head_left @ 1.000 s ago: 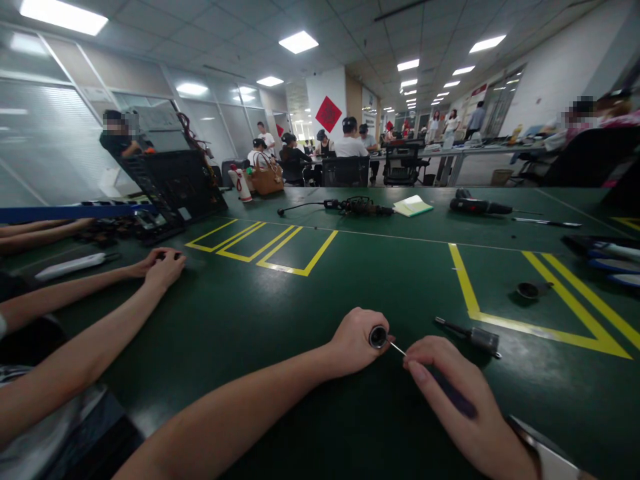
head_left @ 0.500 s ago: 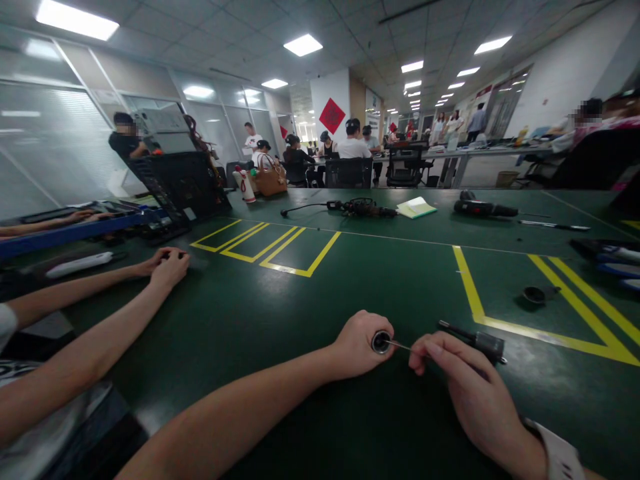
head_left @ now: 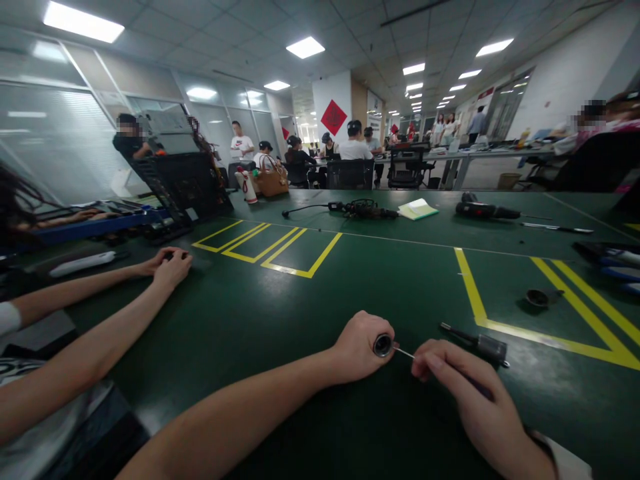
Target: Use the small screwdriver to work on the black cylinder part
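My left hand is closed around a hollow cylindrical part. Its open end, with a shiny ring, faces me; my fingers hide the rest. In my right hand is a thin metal-shafted tool, pinched by the fingers, with a dark handle partly showing under the palm. The shaft's tip is at the right side of the ring, outside the opening as far as I can see. Just beyond my right hand lies a black cylinder with a narrow rod. Farther right sits a small dark cup-shaped part.
Yellow tape marks the green table. Toward the back lie a cable bundle, a notepad, a power drill and a pen. A co-worker's hands rest at left, near a black equipment frame.
The tool's tip was inside the ring's opening and is now at its right edge. My right hand has shifted slightly right and down. The left hand keeps its hold.
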Motion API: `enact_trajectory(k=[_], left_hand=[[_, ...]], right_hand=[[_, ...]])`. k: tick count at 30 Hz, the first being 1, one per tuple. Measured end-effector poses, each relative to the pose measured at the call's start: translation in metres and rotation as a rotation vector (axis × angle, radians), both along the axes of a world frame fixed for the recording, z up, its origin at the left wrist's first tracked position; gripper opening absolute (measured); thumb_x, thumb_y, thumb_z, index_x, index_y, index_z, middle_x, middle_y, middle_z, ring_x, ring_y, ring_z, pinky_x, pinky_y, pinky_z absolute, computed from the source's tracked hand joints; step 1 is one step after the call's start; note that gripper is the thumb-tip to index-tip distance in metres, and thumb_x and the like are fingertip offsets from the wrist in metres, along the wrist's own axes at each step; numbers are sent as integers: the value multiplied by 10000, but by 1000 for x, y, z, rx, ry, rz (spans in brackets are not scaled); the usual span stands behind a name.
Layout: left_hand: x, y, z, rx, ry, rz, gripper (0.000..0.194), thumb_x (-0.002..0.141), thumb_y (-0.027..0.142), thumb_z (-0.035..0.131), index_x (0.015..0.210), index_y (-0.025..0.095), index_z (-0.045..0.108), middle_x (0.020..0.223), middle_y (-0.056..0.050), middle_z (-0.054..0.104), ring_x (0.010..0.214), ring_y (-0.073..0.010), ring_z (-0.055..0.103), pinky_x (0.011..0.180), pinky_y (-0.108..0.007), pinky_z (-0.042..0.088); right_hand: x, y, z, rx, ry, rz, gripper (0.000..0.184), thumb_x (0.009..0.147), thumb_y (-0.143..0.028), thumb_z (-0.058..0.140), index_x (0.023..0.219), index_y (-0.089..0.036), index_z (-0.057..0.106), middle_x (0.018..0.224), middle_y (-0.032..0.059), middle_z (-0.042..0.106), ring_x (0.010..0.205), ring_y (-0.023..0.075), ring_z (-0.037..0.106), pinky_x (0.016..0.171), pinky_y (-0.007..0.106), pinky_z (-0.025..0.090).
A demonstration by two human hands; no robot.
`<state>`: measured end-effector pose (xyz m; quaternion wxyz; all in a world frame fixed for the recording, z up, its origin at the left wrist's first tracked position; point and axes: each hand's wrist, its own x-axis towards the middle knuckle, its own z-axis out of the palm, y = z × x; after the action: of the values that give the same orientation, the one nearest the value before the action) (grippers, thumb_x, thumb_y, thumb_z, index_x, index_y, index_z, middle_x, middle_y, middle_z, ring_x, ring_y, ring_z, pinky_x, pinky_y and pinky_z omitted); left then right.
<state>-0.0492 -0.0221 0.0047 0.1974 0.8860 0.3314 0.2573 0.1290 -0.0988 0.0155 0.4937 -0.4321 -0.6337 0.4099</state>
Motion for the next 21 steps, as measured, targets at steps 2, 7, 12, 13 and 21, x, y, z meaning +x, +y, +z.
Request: enact_trajectory(k=[2, 7, 12, 13, 21], left_hand=[[0, 0, 2, -36, -9, -9, 116, 764, 232, 611, 702, 163, 542, 668, 24, 592, 611, -106, 533, 704, -257, 395], [0, 0, 5, -91, 1, 15, 111, 756, 217, 620, 702, 162, 541, 679, 23, 591, 626, -109, 531, 703, -256, 403], [1, 0, 0, -18, 45, 61, 101, 789, 250, 592, 738, 167, 563, 710, 10, 615, 658, -124, 556, 715, -273, 399], [2, 0, 0, 0, 62, 64, 96, 790, 244, 588, 736, 167, 566, 709, 5, 619, 664, -129, 561, 715, -277, 397], [0, -2, 4, -13, 43, 15, 97, 791, 248, 583, 740, 170, 557, 708, 8, 618, 639, -119, 551, 708, -268, 400]], right_hand=[[1, 5, -3, -86, 111, 10, 286, 890, -350, 481, 706, -206, 646, 727, 36, 624, 695, 197, 567, 636, 318, 458], [0, 5, -5, -119, 154, -14, 284, 898, -343, 465, 720, -210, 641, 744, 31, 621, 719, 195, 566, 657, 315, 459], [-4, -10, 3, 97, -138, -45, 211, 889, -329, 489, 766, -211, 613, 772, 38, 604, 743, 204, 566, 668, 325, 445], [-4, -12, 4, 126, -170, -37, 206, 888, -322, 491, 758, -211, 605, 770, 38, 596, 746, 205, 561, 672, 329, 441], [1, 1, -2, -107, 114, 9, 264, 891, -345, 483, 729, -207, 637, 737, 28, 612, 708, 195, 558, 648, 321, 437]])
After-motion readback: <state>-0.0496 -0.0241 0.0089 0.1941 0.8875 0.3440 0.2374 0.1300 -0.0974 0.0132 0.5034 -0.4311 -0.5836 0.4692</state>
